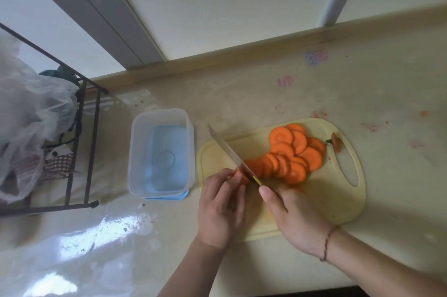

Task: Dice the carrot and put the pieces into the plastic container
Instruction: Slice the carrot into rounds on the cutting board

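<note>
Left hand [221,202] grip clamped on the carrot end [243,177] on the cutting board [338,200]. Right hand [294,218] grip clamped on the knife [229,151], blade touching that end. Cut slices [290,154] lie just beyond; plastic container [160,154] stands left on the surface.

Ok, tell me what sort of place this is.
Most likely a home kitchen counter by a window: a cutting board with carrot slices, a knife in the right hand, and a wire rack beside a plastic container.

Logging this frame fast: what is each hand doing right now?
Left hand: pinches the carrot end on the cutting board.
Right hand: grips the knife.
</note>
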The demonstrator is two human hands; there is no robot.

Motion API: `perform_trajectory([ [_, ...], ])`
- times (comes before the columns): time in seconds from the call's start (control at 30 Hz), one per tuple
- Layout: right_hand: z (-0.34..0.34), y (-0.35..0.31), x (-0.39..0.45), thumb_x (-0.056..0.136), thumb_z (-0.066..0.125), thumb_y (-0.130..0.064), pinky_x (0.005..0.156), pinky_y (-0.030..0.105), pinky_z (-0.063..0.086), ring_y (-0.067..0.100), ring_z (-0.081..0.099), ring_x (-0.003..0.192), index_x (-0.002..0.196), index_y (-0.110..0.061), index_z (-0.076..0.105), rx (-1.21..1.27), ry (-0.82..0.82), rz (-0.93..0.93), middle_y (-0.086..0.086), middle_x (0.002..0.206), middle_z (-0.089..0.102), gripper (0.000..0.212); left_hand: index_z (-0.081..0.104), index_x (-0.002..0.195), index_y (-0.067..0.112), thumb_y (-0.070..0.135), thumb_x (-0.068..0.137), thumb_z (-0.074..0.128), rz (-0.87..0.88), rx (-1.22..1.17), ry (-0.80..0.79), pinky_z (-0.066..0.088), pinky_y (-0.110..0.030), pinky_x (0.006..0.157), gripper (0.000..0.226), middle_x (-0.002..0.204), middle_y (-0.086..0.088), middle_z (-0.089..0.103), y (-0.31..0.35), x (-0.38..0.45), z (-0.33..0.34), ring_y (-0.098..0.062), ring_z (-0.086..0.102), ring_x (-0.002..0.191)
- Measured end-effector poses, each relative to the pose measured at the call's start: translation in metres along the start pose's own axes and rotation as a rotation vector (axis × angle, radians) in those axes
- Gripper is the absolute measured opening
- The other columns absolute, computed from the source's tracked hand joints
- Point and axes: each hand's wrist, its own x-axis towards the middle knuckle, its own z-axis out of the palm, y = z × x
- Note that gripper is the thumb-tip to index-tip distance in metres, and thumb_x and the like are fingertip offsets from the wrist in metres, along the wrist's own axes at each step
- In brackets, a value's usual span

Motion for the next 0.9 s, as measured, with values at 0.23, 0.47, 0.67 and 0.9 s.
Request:
perform_trajectory([
  [0.23,-0.012,-0.005,-0.030,0.081,0.026,-0.065,0.054,0.026,0.035,0.013,0.048,0.054,0.060,-0.015,0.046,-0.008,-0.004,0.018,0.001,0.049,0.049,0.058,0.067,0.109,0.005,0.007,0.087,0.069,-0.012,0.014,-0.017,0.053,-0.035,0.087,0.022,0.113,-0.007,0.064,0.001,-0.001,0.001,-0.027,0.064,0.097],
  [0.47,-0.019,-0.002,-0.046,0.077,0.020,-0.070,0.058,0.027,0.036,0.014,0.045,0.056,0.064,-0.018,0.046,-0.034,-0.041,0.058,0.006,0.055,0.049,0.059,0.067,0.107,0.004,0.008,0.088,0.068,-0.012,0.005,-0.022,0.053,-0.035,0.088,0.020,0.114,-0.006,0.063,0.001,0.000,0.001,-0.028,0.065,0.097],
  [0.67,-0.022,-0.003,-0.050,0.075,0.018,-0.072,0.057,0.026,0.034,0.011,0.045,0.056,0.061,-0.020,0.042,-0.056,-0.073,0.061,-0.013,0.055,0.053,0.058,0.064,0.112,0.013,0.009,0.088,0.068,-0.032,-0.042,-0.014,0.053,-0.034,0.089,0.024,0.117,-0.001,0.061,0.003,0.001,0.000,-0.025,0.066,0.101],
  [0.9,-0.026,-0.010,-0.045,0.082,0.022,-0.064,0.058,0.026,0.034,0.013,0.043,0.056,0.062,-0.018,0.041,-0.061,-0.132,0.094,-0.001,0.053,0.049,0.054,0.070,0.096,-0.005,0.008,0.089,0.067,-0.050,-0.032,-0.037,0.054,-0.032,0.084,0.015,0.110,-0.002,0.059,-0.001,-0.002,0.001,-0.026,0.066,0.095],
])
